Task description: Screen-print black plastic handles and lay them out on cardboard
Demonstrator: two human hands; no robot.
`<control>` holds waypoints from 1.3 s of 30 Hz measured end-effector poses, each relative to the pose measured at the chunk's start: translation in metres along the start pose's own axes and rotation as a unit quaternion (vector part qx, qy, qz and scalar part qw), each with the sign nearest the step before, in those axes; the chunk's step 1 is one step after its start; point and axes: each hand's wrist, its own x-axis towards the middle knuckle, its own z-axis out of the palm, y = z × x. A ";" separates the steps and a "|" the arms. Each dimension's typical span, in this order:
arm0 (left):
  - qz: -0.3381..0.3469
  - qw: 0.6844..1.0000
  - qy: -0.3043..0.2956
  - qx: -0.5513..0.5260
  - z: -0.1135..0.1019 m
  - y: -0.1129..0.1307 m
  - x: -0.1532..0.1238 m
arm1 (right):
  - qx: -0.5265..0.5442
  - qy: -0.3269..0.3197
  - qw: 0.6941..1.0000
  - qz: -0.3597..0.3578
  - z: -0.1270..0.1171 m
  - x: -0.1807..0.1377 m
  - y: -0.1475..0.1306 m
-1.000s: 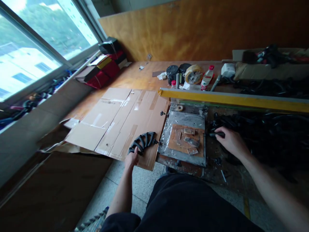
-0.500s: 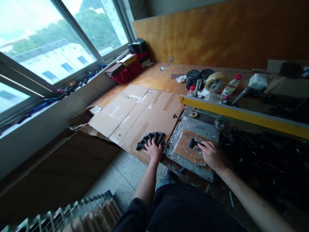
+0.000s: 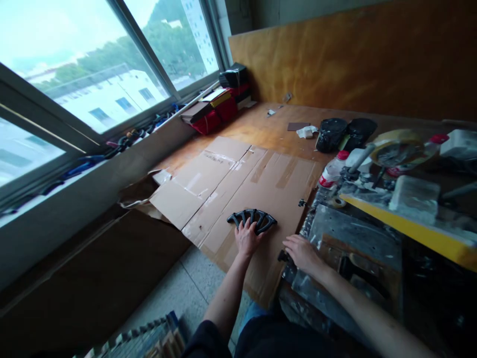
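My left hand (image 3: 248, 239) is on a fan of black T-shaped handle pieces (image 3: 252, 219), its fingers over the inner ends. The fan lies on flattened cardboard (image 3: 208, 186). To the right, my right hand (image 3: 302, 253) hovers over the cardboard's edge with fingers stretched and nothing visible in them. Close to it is a small black knob (image 3: 283, 256) on the side of a metal plate (image 3: 345, 223). Another black handle piece (image 3: 359, 273) lies on a brown wooden board (image 3: 331, 243) on that plate, partly hidden behind my right forearm.
A yellow-edged bar (image 3: 406, 221) crosses behind the plate. Beyond it are a red-capped bottle (image 3: 333, 170), a tape roll (image 3: 397, 146) and black containers (image 3: 331, 133). Red and black boxes (image 3: 214, 112) are stacked by the window. A wire rack (image 3: 145, 338) stands low at the left.
My right hand has let go of the black handle piece on the board and moved left to the cardboard's edge. My left hand and the fan have shifted farther away across the cardboard.
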 end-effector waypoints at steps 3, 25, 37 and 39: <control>0.044 0.999 -0.008 -0.007 -0.003 -0.020 0.070 | -0.033 -0.117 0.989 0.082 0.022 0.063 -0.013; 0.156 0.987 -0.024 -0.039 0.039 0.046 0.447 | -0.081 -0.130 0.976 0.155 0.097 0.134 0.004; 0.118 0.992 0.009 -0.045 0.059 0.011 0.319 | 0.008 -0.104 0.983 0.151 0.035 0.123 -0.023; 0.115 0.992 0.007 -0.043 0.059 0.003 0.292 | 0.026 -0.085 0.985 0.149 0.017 0.105 -0.027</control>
